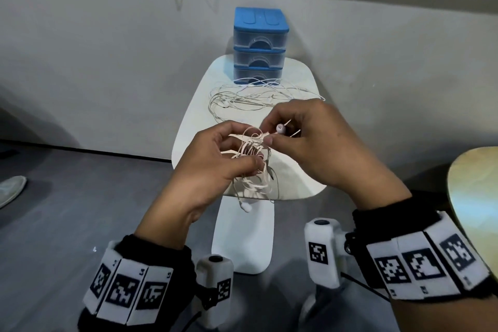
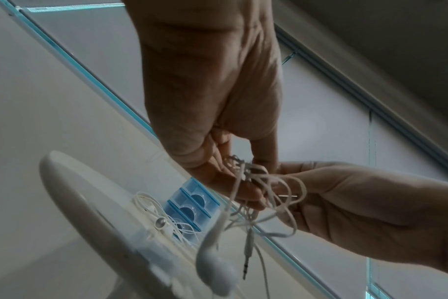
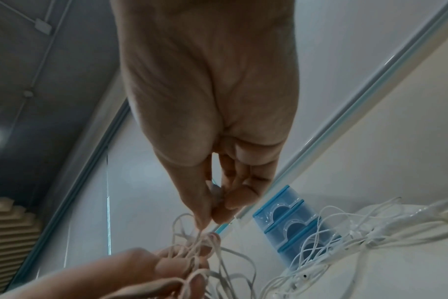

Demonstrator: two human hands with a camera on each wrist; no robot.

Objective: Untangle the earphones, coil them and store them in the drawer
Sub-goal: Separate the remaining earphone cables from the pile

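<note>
Above the near edge of the white table (image 1: 194, 105), a tangled set of white earphones (image 1: 252, 159), gripped by both hands. Left hand (image 1: 213, 162): fingers and thumb curled round the knotted bundle of cord. Right hand (image 1: 312, 140): thumb and forefinger pinching one earbud (image 1: 280, 128) at the top of the tangle. Hanging below the bundle, a second earbud (image 2: 215, 269) and the jack plug (image 2: 247, 261). Farther back on the table, a second loose heap of white earphones (image 1: 256, 97), just in front of the blue drawer unit (image 1: 259, 46), all three drawers closed.
</note>
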